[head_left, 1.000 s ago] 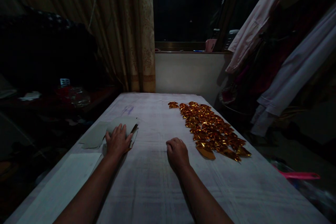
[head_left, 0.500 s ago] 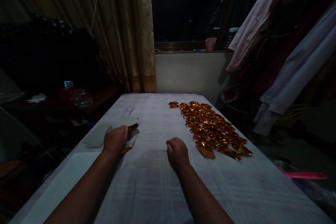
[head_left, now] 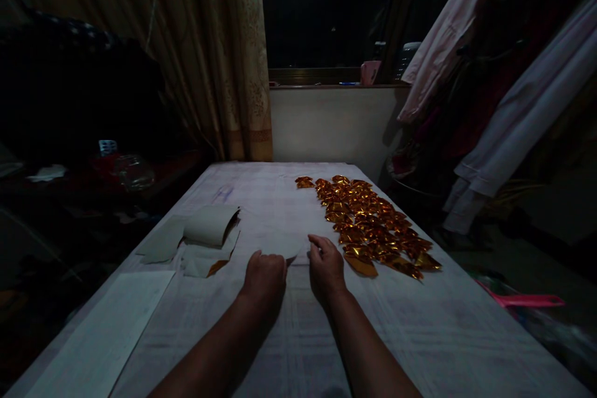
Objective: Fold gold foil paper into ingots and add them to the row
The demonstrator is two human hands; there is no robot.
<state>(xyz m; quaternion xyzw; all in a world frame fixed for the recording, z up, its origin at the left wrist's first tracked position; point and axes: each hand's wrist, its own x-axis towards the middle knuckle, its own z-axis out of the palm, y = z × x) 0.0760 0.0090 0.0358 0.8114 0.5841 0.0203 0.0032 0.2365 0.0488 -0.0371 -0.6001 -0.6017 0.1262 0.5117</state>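
Observation:
My left hand (head_left: 265,277) is closed on a pale sheet of foil paper (head_left: 282,245), which sticks out beyond the knuckles over the middle of the table. Just right of the sheet is my right hand (head_left: 328,266), its index finger stretched toward the sheet's edge and a gap showing below that finger; it holds nothing that I can see. Left of both hands lies a loose pile of similar paper (head_left: 209,227), one piece curled up and one corner showing gold. Several folded gold foil pieces (head_left: 361,217) lie in rows to the right of my right hand.
A patterned cloth covers the table (head_left: 289,336). At its left edge lies a flat white sheet (head_left: 107,329). A dark side table with a glass jar (head_left: 134,172) stands left. Clothes (head_left: 508,118) hang on the right, above a pink handle (head_left: 532,301).
My left hand has moved right from the paper pile, bringing a sheet to the middle. My right hand has shifted slightly right and its index finger has stretched out.

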